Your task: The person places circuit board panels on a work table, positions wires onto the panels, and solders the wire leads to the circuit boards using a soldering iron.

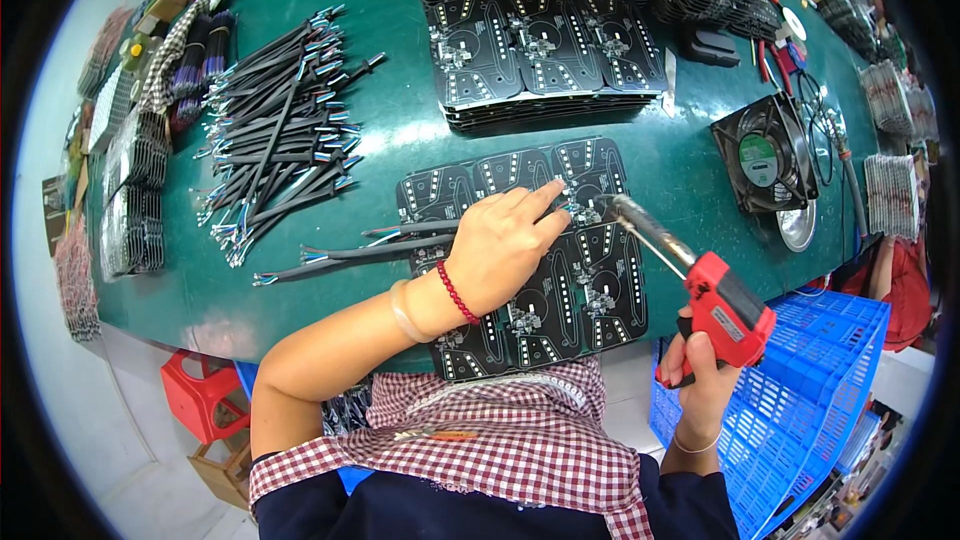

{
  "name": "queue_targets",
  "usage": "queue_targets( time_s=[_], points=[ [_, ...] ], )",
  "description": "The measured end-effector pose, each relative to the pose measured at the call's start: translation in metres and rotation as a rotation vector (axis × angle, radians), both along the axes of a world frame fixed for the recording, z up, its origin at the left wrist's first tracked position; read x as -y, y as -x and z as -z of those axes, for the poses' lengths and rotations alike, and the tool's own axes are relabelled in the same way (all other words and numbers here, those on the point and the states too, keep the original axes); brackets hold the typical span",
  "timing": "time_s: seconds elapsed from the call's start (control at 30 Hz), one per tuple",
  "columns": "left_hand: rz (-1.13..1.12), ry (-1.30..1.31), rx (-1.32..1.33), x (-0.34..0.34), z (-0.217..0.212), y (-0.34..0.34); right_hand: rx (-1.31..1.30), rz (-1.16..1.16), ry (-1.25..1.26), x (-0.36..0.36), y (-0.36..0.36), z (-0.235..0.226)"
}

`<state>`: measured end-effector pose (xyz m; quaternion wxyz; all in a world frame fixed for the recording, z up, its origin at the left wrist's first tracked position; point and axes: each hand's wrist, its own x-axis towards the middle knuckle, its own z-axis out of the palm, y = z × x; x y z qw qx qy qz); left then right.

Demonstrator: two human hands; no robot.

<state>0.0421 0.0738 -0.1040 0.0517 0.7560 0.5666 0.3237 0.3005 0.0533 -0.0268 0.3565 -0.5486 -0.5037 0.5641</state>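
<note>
My left hand [505, 240] rests over a black panel of joined circuit boards [612, 290] lying on the green table [690, 250]. Its thumb and index finger pinch a cable's thin coloured wires against the panel's upper right board. Black sheathed cables [385, 249] run out from beneath this hand to the left, their stripped ends off the panel. In my right hand [703, 380] is a red and black soldering gun [730, 310], fingers wrapped round its handle. The gun's tip points up and left, close to the left fingertips. Whether it touches the wires is hard to tell.
A heap of black cables [280, 130] lies at the left. Behind the panel stands a stack of similar panels [550, 55]. To the right sit a black fan [763, 155] and a round metal dish [797, 228]. Below the table's right edge is a blue crate [800, 360].
</note>
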Motion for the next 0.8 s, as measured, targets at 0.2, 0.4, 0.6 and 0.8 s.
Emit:
queue_targets(
  time_s=[0.2, 0.4, 0.6, 0.8],
  points=[
    [-0.014, 0.022, -0.059, 0.007, -0.002, 0.003, -0.113, 0.060, 0.006, 0.008, 0.007, 0.000],
    [-0.178, -0.040, -0.157, -0.001, -0.024, 0.021, -0.182, 0.126, -0.085, 0.015, 0.009, 0.000],
    [-1.021, 0.125, -0.393, -0.013, -0.008, 0.225, -0.182, 0.128, -0.141, 0.021, 0.006, -0.002],
    [-0.619, -0.311, 0.128, 0.010, -0.018, 0.234, -0.211, 0.118, -0.157, 0.032, 0.015, -0.001]
  ],
)
